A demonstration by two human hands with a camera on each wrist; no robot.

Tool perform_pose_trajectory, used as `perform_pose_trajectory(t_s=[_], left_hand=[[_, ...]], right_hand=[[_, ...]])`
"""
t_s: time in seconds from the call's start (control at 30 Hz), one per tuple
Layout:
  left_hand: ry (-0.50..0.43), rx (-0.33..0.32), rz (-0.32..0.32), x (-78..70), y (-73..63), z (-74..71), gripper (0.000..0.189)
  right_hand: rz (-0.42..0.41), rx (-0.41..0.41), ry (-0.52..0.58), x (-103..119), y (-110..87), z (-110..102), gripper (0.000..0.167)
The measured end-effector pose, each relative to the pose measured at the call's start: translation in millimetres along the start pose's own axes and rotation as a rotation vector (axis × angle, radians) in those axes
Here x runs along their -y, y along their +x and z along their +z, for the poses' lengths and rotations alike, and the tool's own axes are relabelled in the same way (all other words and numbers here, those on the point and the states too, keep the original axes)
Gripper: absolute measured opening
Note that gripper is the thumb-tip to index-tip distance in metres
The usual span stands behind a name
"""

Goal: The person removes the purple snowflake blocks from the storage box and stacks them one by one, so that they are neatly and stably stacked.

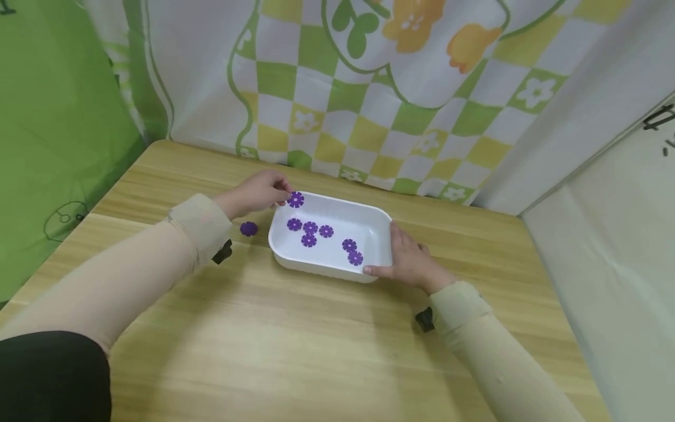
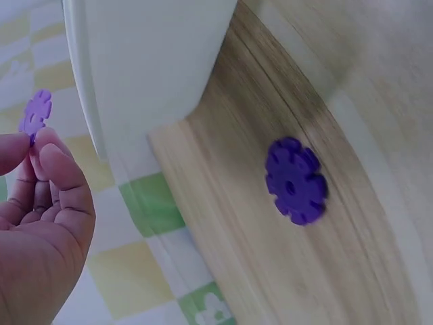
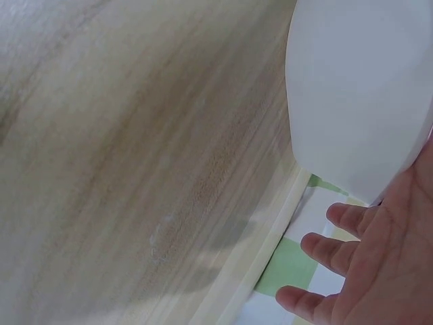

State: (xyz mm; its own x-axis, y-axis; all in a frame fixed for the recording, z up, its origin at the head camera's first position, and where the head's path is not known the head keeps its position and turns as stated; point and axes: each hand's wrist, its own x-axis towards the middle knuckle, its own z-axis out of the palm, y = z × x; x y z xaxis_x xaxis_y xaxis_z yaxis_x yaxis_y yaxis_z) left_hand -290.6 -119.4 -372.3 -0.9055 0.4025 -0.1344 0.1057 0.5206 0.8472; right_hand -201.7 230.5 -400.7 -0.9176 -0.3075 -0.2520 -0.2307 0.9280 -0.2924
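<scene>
Between thumb and fingertips, my left hand (image 1: 261, 192) pinches a purple snowflake disc (image 1: 296, 200) at the far left corner of a white tub (image 1: 316, 266). The left wrist view shows the disc standing above the fingertips. My right hand (image 1: 413, 261) rests against the tub's right end, its thumb at the near rim. In the right wrist view, several of its fingers (image 3: 328, 254) extend fairly straight beside the tub. Several purple discs (image 1: 326, 231) lie spread over the tub's floor. Another purple disc (image 2: 295, 181) lies flat on the table, left of the tub.
A wooden table (image 1: 274, 351) carries the tub. Behind it hangs a checked, flowered curtain (image 1: 369, 129). A green surface (image 1: 47, 135) stands to the left and a pale wall (image 1: 601, 246) to the right. Small black devices (image 1: 424, 320) sit under the wrists.
</scene>
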Motion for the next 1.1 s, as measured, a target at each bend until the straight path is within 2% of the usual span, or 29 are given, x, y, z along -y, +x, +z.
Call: perform_pose_trajectory(t_s=[0.17,0.4,0.63,0.8,0.97,1.1], left_hand=[[-0.092,-0.028,-0.021,7.0,-8.2,-7.2,0.017],[-0.173,-0.083,-0.062,18.1,-20.3,-22.7,0.021],[-0.262,-0.092,-0.1,31.8,-33.8,-37.0,0.021],[-0.242,-0.057,-0.161,46.6,-39.5,-41.1,0.021],[-0.165,-0.009,-0.182,58.2,-39.5,-42.7,0.021],[-0.097,0.056,-0.209,66.5,-40.1,-43.7,0.016]], right_hand=[[-0.004,-0.017,0.008,0,-2.5,1,0.13],[-0.012,-0.022,0.01,0,-3.2,3,0.129],[-0.015,-0.034,0.013,0,-2.2,1,0.128],[-0.011,-0.025,0.012,1,-1.7,1,0.128],[-0.009,-0.023,0.017,1,-2.3,2,0.128],[-0.011,-0.027,0.02,2,-2.1,1,0.128]])
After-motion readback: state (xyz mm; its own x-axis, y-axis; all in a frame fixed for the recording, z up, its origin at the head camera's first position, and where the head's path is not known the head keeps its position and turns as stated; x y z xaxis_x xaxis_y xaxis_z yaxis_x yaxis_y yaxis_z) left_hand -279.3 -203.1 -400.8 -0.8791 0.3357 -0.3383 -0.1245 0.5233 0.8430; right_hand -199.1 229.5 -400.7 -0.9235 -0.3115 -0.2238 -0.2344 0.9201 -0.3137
